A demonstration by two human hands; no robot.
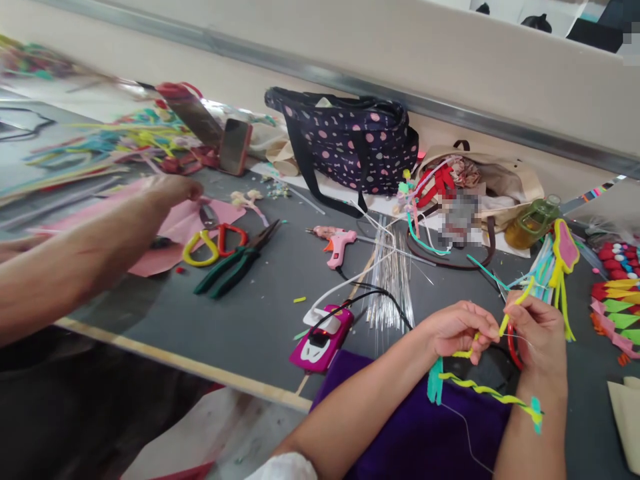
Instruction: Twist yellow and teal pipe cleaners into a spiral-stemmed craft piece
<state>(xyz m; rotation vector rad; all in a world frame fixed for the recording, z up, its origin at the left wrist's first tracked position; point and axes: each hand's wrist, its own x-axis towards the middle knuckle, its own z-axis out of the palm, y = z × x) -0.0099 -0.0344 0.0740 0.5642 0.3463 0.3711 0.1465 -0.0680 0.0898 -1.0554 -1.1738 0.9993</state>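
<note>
Purple cloth (pixel 420 427) spreads nearest us, and over it we see a yellow twisted strand (pixel 483 389) with teal ends. Just beyond, we grasp a yellow fuzzy stem (pixel 524 295): the fingers of our left hand (pixel 463 328) pinch it from the left, while those of our right hand (pixel 539 327) are closed round it from the right. The stem lies between both sets of fingers, its upper end rising past the right ones. A thin wire (pixel 520 338) shows beside them.

To our left on the grey bench (pixel 270 320) sits a magenta power strip (pixel 327 340); farther off lie silvery rods (pixel 393 287), green-handled pliers (pixel 240 265) and a pink glue gun (pixel 341 244). At far left, another person's arm (pixel 95 250) reaches over pink sheets (pixel 175 230). Farther still, a dark patterned bag (pixel 350 147) stands near the wall.
</note>
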